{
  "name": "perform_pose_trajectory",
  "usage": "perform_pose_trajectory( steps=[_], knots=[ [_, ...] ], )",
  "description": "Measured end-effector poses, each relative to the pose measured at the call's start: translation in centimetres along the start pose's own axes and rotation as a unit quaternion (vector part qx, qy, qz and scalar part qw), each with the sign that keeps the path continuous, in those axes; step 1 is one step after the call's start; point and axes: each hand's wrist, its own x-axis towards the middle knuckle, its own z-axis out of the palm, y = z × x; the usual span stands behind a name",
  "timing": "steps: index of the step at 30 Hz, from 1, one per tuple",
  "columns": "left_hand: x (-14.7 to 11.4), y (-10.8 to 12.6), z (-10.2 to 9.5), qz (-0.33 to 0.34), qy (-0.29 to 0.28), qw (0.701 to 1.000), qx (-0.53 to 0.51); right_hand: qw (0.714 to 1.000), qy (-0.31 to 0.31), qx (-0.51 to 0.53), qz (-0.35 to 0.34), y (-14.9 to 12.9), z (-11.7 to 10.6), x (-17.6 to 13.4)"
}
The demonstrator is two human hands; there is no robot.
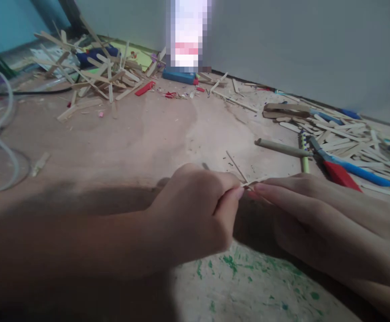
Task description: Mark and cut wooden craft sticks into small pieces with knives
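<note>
A flat red strip (144, 88) is lying left of the low blue rectangular block (179, 76), a looped white cable (11, 91) is curling farther left of that block, and a red-and-blue-handled tool (340, 173) is resting to its right.

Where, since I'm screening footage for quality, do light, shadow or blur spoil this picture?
Head view: dark shadows surround the left forearm; head view: the bright upper-centre patch is pixelated; head view: the thin piece at the fingers looks soft, its detail unclear.
</note>
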Motion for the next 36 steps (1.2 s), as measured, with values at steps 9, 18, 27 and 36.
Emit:
perform_pose_trajectory(
  steps=[9, 18, 27, 36],
  knots=[
    [0.5, -0.6, -0.1, 0.027, -0.028, 0.999, 0.014, 0.962, 0.06, -0.206, -0.168, -0.7, 0.9, 1.9],
    [0.2, -1.5, 0.5, 0.13, 0.018, 0.988, 0.076, 0.939, 0.063, -0.241, -0.238, -0.8, 0.8, 2.4],
    [0.3, -0.5, 0.1, 0.059, -0.016, 0.998, -0.007, 0.956, 0.053, -0.206, -0.203, -0.6, 0.4, 1.9],
    [1.4, -0.8, 0.0, -0.008, -0.056, 0.994, -0.089, 0.988, 0.074, -0.131, -0.045, -1.5, 0.5, 2.7]
  ],
)
